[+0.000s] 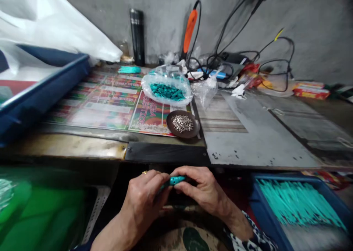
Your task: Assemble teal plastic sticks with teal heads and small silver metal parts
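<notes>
Close to my lap, just below the table's front edge, both hands meet over a small teal plastic piece (176,180) with dark holes in it. My left hand (145,192) is closed round one end, and its fingers cover that part. The thumb and forefinger of my right hand (205,188) pinch the other end. Beyond my hands a brown dish (194,132) bears many tiny silver metal parts (182,123), too small to name. Behind it lies a clear plastic bag (146,87), its mouth spread wide around a heap of dark teal pieces (167,92).
A blue tray (55,85) stands at left; another blue bin (268,214) at lower right holds long teal strips (303,203). Along the wall are a black flask (137,38), an orange-handled tool (190,30) and tangled cables. Green plastic (41,210) fills the lower left.
</notes>
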